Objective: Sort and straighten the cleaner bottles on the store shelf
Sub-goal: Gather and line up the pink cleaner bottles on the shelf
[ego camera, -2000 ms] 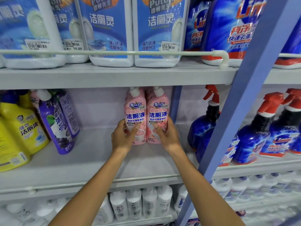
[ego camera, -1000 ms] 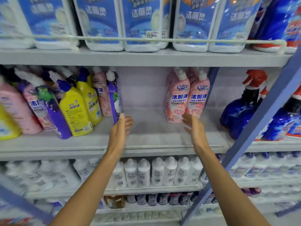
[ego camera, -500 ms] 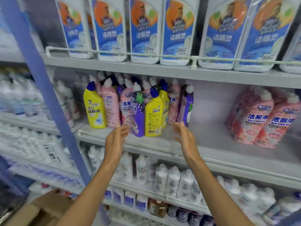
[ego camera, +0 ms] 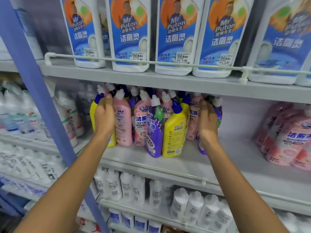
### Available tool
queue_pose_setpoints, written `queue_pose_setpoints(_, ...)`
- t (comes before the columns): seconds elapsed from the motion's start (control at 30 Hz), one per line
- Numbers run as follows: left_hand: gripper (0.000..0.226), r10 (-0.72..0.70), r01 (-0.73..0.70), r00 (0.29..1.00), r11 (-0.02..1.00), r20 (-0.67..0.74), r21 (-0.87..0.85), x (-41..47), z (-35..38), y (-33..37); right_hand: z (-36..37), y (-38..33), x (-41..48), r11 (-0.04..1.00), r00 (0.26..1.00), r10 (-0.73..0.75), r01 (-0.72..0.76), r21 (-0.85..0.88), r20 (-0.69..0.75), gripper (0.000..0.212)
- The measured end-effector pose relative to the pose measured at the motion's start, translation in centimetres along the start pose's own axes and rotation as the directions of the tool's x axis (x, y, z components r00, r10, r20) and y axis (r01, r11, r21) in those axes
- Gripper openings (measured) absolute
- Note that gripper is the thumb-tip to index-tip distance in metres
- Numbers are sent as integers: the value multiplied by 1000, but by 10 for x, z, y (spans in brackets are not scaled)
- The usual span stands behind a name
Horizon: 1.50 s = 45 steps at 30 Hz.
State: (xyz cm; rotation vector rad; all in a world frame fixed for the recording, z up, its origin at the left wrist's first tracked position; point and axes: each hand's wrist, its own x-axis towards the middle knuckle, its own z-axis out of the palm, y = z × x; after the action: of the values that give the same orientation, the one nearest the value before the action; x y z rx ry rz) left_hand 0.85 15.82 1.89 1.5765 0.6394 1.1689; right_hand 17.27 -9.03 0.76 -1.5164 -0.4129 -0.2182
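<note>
hands grip the row's ends: left hand (ego camera: 104, 116) curls round a glossy yellow bottle (ego camera: 92, 115), right hand (ego camera: 207, 122) round a slim-necked purple bottle (ego camera: 219, 113), on smooth grey shelf (ego camera: 218, 165).

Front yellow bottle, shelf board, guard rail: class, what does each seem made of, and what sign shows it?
Front yellow bottle: likely plastic, glossy; soft highlights, moulded shoulder.
Shelf board: probably painted metal, matt grey; thin flat edge.
Guard rail: possibly plastic or coated wire, smooth white; clip joints.
</note>
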Motion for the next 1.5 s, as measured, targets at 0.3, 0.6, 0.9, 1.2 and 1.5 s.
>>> queue_pose_setpoints(0.3,30,231,-259,953,957,195,131,43,14,-40,30,5,46,970,998,-60,65,-234,28,48)
queue_pose_setpoints(0.6,55,289,-346,929,900,233,263,43,5,-47,40,36,74,856,984,-110,24,-516,-138,37)
queue_pose_setpoints(0.9,31,-134,149,927,989,351,-16,-8,6,-72,41,44,64,911,981,54,-124,-392,-187,39)
queue_pose_setpoints(1.2,39,-128,178,919,979,372,-103,-32,4,-84,8,43,22,861,955,-196,59,-505,-223,33)
queue_pose_setpoints(1.5,34,-120,203,909,964,399,-174,-38,11,-89,-9,47,-41,937,962,-147,61,-344,-232,43)
